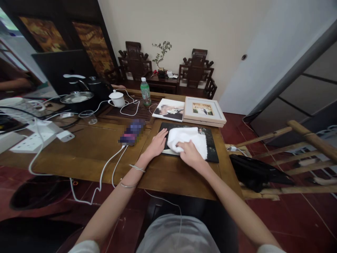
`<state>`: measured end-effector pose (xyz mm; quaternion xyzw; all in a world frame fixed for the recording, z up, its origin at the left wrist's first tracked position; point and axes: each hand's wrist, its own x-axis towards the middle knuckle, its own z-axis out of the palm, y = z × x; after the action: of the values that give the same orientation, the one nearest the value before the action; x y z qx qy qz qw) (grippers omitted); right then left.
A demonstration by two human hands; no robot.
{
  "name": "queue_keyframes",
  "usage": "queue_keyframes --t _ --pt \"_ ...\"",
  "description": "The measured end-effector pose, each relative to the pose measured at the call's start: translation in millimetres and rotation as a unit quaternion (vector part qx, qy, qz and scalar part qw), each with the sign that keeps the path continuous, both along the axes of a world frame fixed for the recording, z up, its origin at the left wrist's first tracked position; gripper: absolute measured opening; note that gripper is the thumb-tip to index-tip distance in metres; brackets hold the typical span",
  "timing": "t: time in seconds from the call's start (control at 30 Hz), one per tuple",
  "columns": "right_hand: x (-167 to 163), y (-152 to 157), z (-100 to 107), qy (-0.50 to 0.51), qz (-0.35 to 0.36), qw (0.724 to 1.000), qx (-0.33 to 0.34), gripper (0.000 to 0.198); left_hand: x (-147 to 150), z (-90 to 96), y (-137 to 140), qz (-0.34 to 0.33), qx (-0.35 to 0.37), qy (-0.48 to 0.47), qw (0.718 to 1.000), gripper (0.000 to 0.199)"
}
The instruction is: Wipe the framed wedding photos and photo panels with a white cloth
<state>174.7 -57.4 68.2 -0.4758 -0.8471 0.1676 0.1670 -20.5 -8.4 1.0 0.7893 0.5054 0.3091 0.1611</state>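
Firstly, right hand [191, 153]: it lies upon the white cloth [181, 135], right of the centre of the view, with fingers bent down; whether this grip clamps a fold, I cannot tell.
Left hand [157, 142]: its grip is unclosed, the fingers stretched to the left edge of the dark panel [212, 149], perhaps so that it does not slide.
White cloth: soft and fluffy, bunched rather thickly, maybe because this is easier to press; it covers the middle of the dark panel.
Dark panel: thin, rectangular, with a printed image partly hidden; it lies flat on the counter [86, 151], where both arms reach it comfortably, I suppose.
Counter: brown wood, smooth, with straight seams.
Phone [133, 131]: left of the left hand, blurred; white cables meet its lower end, seemingly for charging.
Framed picture [202, 109]: right of centre, pale and square-cornered, stacked on another frame, probably to save space.
Bottle [145, 92]: upper centre, transparent, upright, white-capped.
Carved chairs [198, 70]: at the top, dark, angular, before the pale wall [210, 24].
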Motion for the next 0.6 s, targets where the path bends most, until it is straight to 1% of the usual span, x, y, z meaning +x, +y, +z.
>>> queue_keyframes --t 0.07,0.13,0.17,0.23,0.33,0.47,0.53,0.6 --pt "3 -27 -2 -0.004 0.024 1.0 -0.001 0.054 0 0.5 0 -0.001 0.0 0.0 1.0 0.045" --pt "6 -42 -2 0.007 0.046 0.999 0.002 0.058 1 0.5 0 -0.002 0.003 -0.004 1.0 0.044" --pt "7 -46 -1 0.012 0.051 0.999 0.002 0.058 1 0.3 1 -0.001 0.006 -0.007 1.0 0.044" --pt "9 -41 2 0.012 0.048 0.999 -0.008 0.055 1 -0.5 1 0.001 0.008 -0.008 1.0 0.044" --pt "8 -12 8 0.011 0.033 0.999 -0.025 0.048 0 -3.0 2 0.002 0.01 -0.004 1.0 0.044" --pt "3 46 15 0.022 -0.006 1.0 -0.006 0.047 -1 -6.2 3 0.002 0.012 -0.004 1.0 0.045" --pt "-3 69 17 0.017 -0.033 0.999 -0.002 0.046 -1 -4.4 3 0.0 0.013 -0.016 1.0 0.045" --pt "-10 83 17 0.022 -0.056 0.998 0.001 0.046 0 1.0 1 -0.007 0.02 -0.044 0.999 0.045"
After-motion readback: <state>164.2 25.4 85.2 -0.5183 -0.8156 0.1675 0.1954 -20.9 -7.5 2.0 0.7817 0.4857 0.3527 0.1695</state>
